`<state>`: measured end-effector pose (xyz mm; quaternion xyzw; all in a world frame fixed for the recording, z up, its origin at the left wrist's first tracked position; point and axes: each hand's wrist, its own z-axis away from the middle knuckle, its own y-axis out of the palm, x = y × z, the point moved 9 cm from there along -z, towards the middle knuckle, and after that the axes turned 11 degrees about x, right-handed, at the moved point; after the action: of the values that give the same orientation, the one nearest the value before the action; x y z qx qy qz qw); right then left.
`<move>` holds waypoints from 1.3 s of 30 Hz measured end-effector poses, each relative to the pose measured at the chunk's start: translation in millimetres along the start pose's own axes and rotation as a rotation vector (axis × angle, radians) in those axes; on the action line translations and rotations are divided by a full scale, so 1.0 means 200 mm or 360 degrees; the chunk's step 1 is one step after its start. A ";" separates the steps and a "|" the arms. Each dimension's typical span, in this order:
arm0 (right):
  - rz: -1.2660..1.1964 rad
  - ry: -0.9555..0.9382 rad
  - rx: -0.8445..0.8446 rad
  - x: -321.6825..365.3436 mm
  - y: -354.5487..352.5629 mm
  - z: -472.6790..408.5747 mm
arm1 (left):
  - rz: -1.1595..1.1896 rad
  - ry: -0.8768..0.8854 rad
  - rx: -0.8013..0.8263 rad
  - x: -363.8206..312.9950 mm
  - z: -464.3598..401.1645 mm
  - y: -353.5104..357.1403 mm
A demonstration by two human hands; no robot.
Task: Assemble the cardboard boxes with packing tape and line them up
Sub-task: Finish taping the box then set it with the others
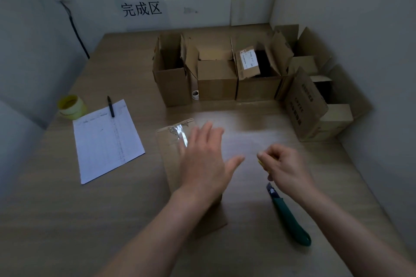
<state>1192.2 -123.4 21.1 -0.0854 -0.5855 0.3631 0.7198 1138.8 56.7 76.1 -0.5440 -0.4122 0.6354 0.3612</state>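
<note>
Risk: flattened carton (171, 159) pressed by flat open left hand (202, 162); small yellow item pinched in right hand (286, 168); utility knife (290, 220) blade exposed nearby, cut possible.

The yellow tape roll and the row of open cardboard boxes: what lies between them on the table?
In the head view, a black pen lying on a white printed sheet; otherwise bare wooden tabletop.

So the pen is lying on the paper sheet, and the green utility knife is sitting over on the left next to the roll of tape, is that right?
Not quite. The pen does lie on the paper sheet, but the green utility knife is not beside the roll of tape. The head view shows it on the table's right side, just below the right hand, far from the tape at the left edge.
</note>
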 end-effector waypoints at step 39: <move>-0.0595 -0.0348 -0.0434 0.13 0.00 -0.02 | -0.0173 0.0049 0.0852 0.57 0.06 0.13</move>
<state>1197.1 -105.7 40.5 -0.0321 -0.7091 0.1484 0.6886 1109.1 148.6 7.8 -0.4159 -0.2525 0.6931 0.5319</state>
